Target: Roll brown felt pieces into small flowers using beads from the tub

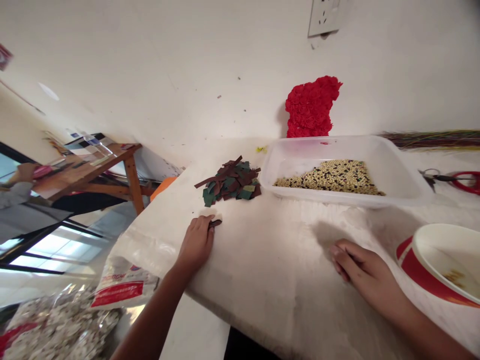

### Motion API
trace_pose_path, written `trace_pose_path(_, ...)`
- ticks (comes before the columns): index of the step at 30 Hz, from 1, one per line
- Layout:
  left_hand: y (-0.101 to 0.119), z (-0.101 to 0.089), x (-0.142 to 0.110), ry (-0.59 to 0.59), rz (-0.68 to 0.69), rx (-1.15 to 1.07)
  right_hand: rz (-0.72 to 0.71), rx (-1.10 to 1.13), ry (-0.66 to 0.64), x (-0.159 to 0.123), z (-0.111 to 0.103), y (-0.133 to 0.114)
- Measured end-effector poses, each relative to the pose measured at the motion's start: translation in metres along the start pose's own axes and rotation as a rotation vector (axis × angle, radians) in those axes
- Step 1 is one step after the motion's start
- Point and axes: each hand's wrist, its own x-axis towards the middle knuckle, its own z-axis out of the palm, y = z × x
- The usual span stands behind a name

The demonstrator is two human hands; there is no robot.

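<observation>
Both our hands rest on the white-covered worktop point(285, 305), well apart. Our left hand point(197, 245) has its fingers closed together on one small dark brown strip point(215, 223), which pokes out at the fingertips. Just beyond that hand, not touching it, lies one loose heap of cut green and brown strips point(228, 182), too overlapped to count.

Our right hand point(362, 265) lies palm down with its fingers lightly curled and nothing visible in them. Nearest to it, on the right, stands one red-and-white bowl point(423, 272), tilted towards us.

Far of the heap sits one translucent plastic tray point(375, 147), holding a shallow layer of pale seeds flecked with dark ones point(330, 177), far too many to count. To the tray's right lies one pair of red-handled scissors point(465, 182), and a bundle of thin coloured strands point(431, 140) runs along the wall. Behind the tray, one red rosette-covered shape point(311, 107) stands against the wall, below one wall socket point(322, 17).

Off to the left we see a wooden table point(86, 172) with a co-worker's hand point(26, 172) near it, and nearer us a printed sack point(120, 295) beside a clear bag of pale chips point(56, 325).
</observation>
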Motion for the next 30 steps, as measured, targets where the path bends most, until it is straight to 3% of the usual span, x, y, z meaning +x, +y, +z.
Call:
trace_pose_path(7,-0.003,0.001,0.0,0.018,-0.007,-0.129,-0.007,-0.008,-0.003,-0.001,0.001,-0.002)
trace_pose_path(12,-0.002,-0.009,0.002,0.031,-0.164,-0.33,0.029,0.02,-0.035,-0.002,0.001,-0.002)
trace_pose_path(14,-0.001,-0.019,0.003,-0.054,-0.242,-0.43,0.038,0.028,-0.041,-0.002,0.001,-0.002)
trace_pose_path(18,-0.003,-0.036,0.004,-0.351,-0.29,-0.61,0.025,0.031,-0.04,-0.001,0.001,-0.002)
trace_pose_path(22,-0.005,-0.041,0.006,-0.463,-0.265,-0.482,0.011,0.033,-0.042,-0.001,0.001,-0.003)
trace_pose_path(30,-0.009,-0.031,0.013,-0.35,-0.278,-0.128,0.003,0.041,-0.049,-0.001,0.001,0.0)
